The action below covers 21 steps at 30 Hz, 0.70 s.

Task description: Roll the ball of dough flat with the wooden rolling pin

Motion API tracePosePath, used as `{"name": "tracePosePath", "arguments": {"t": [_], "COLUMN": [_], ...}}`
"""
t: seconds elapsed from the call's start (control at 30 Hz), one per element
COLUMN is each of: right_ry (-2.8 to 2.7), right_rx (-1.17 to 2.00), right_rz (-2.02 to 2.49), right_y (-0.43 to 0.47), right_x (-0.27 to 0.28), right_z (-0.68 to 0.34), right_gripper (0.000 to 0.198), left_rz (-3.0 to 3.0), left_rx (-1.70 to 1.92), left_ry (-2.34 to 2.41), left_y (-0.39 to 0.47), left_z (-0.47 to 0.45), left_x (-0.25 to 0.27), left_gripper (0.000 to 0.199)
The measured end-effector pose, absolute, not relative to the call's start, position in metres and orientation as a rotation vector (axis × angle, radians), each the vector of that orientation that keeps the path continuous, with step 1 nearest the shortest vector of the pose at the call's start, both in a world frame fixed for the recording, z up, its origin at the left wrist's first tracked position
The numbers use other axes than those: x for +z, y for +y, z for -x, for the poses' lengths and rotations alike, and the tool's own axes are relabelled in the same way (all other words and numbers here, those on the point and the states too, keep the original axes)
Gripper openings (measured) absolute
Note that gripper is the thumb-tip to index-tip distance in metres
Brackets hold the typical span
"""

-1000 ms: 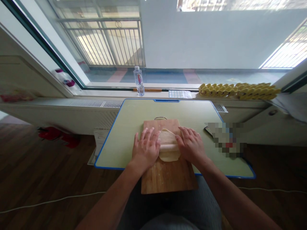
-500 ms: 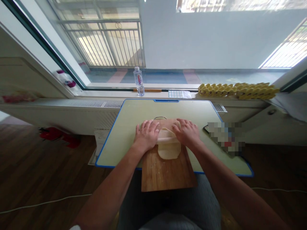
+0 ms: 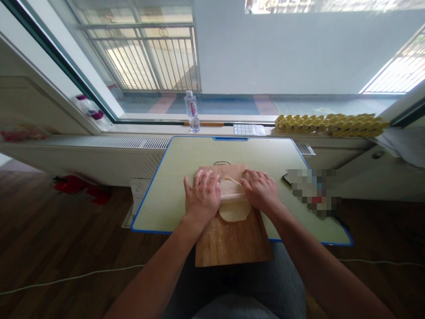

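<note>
A flattened round of pale dough lies on the wooden cutting board. Across it runs a light-coloured rolling pin, whose ends are hidden under my hands. My left hand presses on the pin's left end with its palm, fingers stretched forward and spread, thumb side toward the dough. On the other end rests my right hand, palm down, fingers extended toward the far right corner of the board. Neither hand is wrapped round the pin.
The board lies on a small blue-edged table and overhangs its near edge. A pixelated item lies at the table's right. On the windowsill stand a clear bottle and a yellow scalloped object. A cable crosses the floor.
Both hands and the rolling pin have shifted slightly toward me over the dough. The left hand's fingers are spread wider than before. The board has stayed about where it was.
</note>
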State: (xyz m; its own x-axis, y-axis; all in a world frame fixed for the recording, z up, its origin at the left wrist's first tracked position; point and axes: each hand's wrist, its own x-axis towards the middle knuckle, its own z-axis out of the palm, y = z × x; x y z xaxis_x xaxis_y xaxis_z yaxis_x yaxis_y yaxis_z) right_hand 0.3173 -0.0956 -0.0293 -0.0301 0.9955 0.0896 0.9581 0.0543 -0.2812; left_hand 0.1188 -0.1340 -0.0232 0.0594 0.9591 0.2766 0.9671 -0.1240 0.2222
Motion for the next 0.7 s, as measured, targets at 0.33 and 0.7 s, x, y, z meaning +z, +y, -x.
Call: {"name": "tracePosePath", "arguments": {"t": [0.33,0.7], "right_ry": [-1.993,-1.985], "right_rx": [0.050,-0.041], "right_rz": [1.953,1.982], "right_y": [-0.112,-0.122], "right_x": [-0.027,-0.029], "right_z": [-0.310,-0.303], "right_gripper": [0.048,0.046], "left_rz": [2.296,2.326], "left_rx": [-0.580,-0.478], "left_ry": [-2.071,-2.118], "left_y": [-0.137,-0.142], "left_z": [-0.120,-0.124], "left_x": [-0.026,-0.023], "left_gripper": [0.042,0.045]}}
